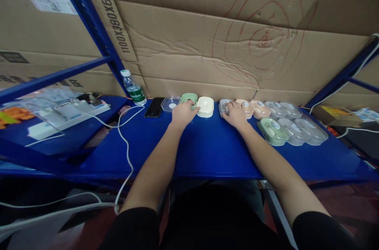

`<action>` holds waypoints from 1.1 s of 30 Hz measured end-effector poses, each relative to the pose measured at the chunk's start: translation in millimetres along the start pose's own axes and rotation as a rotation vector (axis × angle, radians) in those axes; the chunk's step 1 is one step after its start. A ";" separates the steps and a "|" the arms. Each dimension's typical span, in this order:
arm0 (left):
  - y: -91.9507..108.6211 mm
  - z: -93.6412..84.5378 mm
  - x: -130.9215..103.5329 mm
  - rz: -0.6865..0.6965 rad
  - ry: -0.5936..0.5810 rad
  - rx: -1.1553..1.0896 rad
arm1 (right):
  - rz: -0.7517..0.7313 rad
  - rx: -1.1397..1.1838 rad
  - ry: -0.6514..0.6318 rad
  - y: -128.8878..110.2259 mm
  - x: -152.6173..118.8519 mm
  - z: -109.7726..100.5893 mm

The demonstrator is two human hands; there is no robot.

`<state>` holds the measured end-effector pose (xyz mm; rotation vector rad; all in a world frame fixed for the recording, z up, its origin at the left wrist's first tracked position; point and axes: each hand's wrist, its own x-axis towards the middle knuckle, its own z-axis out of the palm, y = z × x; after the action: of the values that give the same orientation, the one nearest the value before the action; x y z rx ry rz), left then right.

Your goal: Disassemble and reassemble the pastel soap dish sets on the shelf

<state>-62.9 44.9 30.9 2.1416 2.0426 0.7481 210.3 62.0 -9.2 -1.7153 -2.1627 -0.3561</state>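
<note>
At the back of the blue table, my left hand curls its fingers over a pale green plastic box, hiding much of it. Its thumb reaches the edge of a cream box just to the right. To the left of the green box lies a clear plastic lid. My right hand is closed round a grey box with a clear lid, fingers over its top and thumb at its near side. Pink lidded boxes stand in the same row to the right.
More lidded boxes stand at the right, among them a green one and grey ones. A phone, a water bottle and a white cable are at the left. Cardboard backs the table.
</note>
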 end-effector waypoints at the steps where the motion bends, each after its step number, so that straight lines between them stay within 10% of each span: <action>1: 3.4 -0.8 -2.0 0.037 -0.004 -0.013 | -0.003 -0.013 -0.022 -1.4 0.2 -3.9; 9: 27.2 3.3 -20.2 0.326 -0.196 -0.089 | -0.039 -0.039 -0.142 -8.2 -7.6 -39.4; 23: 30.6 16.6 -24.5 0.457 -0.313 -0.098 | -0.187 0.514 -0.214 24.9 -37.7 -37.5; 33: 25.1 23.8 -24.0 0.524 -0.230 -0.152 | -0.244 0.751 0.125 22.8 -31.5 -40.0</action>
<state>-30.0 25.6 13.1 2.5527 1.2794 0.6365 243.5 23.1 13.1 -0.9909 -2.0368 0.2648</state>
